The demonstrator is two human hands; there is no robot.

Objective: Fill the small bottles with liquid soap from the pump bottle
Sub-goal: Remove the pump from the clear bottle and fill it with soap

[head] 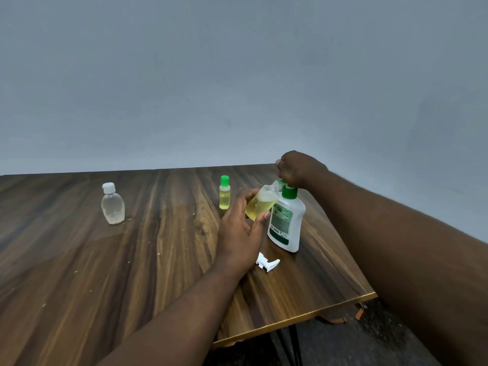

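- Filling is the step in hand: your left hand (pixel 239 231) holds an uncapped small bottle (pixel 261 203) tilted, right of frame centre, its open neck up against the green pump spout of the pump bottle (pixel 286 223).
- Left fingers are curled round the small bottle's body, thumb on the near side; grip looks firm.
- Your right hand (pixel 298 169) sits on top of the pump head, fingers closed down over it. Whether it is mid-press cannot be told.
- Small bottle shows pale yellow liquid to roughly two-thirds, with foam at the surface.
- Pump bottle stands upright on the table (pixel 105 273), touching or just beside the held bottle.
- Next move, as a judgement: keep the neck under the spout, press slowly, and stop before the shoulder; then cap it. A slip of the neck would put soap on the table.
- Count: one pump bottle; three small bottles — the held one, a green-capped bottle (pixel 224 192) full of yellow liquid behind it, and a white-capped bottle (pixel 112 204) at left, nearly empty.
- One loose white cap (pixel 267 261) lies below your left hand, probably the held bottle's.
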